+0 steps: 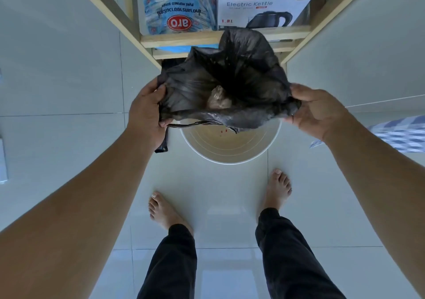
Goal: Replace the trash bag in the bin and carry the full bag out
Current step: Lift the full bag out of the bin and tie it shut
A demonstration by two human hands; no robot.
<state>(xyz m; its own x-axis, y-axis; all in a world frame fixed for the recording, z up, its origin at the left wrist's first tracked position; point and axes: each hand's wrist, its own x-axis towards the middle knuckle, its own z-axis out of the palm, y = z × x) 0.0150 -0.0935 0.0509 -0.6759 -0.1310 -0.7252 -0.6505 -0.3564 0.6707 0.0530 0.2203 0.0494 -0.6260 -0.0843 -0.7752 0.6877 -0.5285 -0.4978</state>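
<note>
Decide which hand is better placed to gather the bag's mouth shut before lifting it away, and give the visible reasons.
Left, probably. The left hand grips the black trash bag at its edge where a loose handle strip hangs, ready to pull across. The right hand only pinches the opposite edge. The white bin sits below.

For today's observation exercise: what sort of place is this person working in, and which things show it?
Probably a home kitchen or pantry corner. A wooden shelf holds a sugar bag and an electric kettle box, and a white bin stands on the tiled floor.
</note>
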